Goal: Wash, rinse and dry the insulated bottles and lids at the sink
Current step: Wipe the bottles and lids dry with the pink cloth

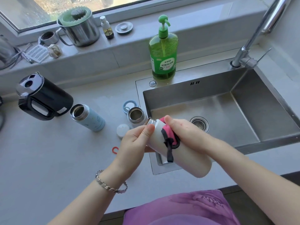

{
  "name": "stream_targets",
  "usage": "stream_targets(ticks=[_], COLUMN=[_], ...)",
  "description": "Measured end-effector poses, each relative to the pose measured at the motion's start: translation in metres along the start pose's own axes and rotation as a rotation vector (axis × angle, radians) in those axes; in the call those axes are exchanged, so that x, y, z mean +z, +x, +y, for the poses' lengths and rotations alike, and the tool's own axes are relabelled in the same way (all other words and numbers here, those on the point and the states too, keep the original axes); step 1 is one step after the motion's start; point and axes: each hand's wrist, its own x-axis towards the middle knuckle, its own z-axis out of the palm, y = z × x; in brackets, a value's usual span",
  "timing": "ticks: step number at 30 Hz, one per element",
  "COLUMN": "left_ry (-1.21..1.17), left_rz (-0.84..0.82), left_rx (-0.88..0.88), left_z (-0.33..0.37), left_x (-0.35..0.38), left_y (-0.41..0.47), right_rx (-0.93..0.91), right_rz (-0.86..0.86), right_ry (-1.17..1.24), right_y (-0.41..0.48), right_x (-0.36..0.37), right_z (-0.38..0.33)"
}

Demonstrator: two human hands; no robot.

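Note:
A white insulated bottle point(191, 161) lies tilted over the sink's near-left corner, steel mouth pointing up-left. My left hand point(138, 140) grips it near the neck. My right hand point(183, 132) presses a pink cloth with black trim point(170, 135) around its upper body. A light blue bottle point(90, 119) without a lid stands on the counter. A short steel bottle point(136, 116) stands open by the sink's left rim. Next to it lie a white lid point(122, 129) and a blue-rimmed lid point(129, 105).
The steel sink point(227, 114) has a drain at its middle and a tap point(253, 46) at the back right. Green dish soap point(163, 51) stands behind it. A black kettle point(42, 98) sits at left. A small red ring point(115, 149) lies on the counter.

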Motion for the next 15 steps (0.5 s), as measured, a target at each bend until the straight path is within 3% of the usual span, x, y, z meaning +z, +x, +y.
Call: stream_targets(ticks=[3, 5, 6, 11, 15], left_ry=[0.018, 0.017, 0.024, 0.038, -0.013], left_rz=[0.057, 0.069, 0.053, -0.043, -0.068], left_rx=[-0.011, 0.020, 0.050, 0.125, 0.166], left_z=[-0.002, -0.002, -0.002, 0.000, 0.005], left_x=[0.003, 0.005, 0.005, -0.003, -0.014], left_y=[0.002, 0.002, 0.001, 0.000, 0.000], right_rx=[-0.297, -0.330, -0.287, -0.093, 0.390], right_rz=[0.412, 0.539, 0.516, 0.007, -0.350], right_ry=[-0.758, -0.846, -0.761, -0.143, 0.426], right_y=[-0.010, -0.014, -0.012, 0.001, -0.006], right_x=[0.035, 0.043, 0.039, 0.001, -0.017], right_z=[0.015, 0.008, 0.000, -0.023, -0.010])
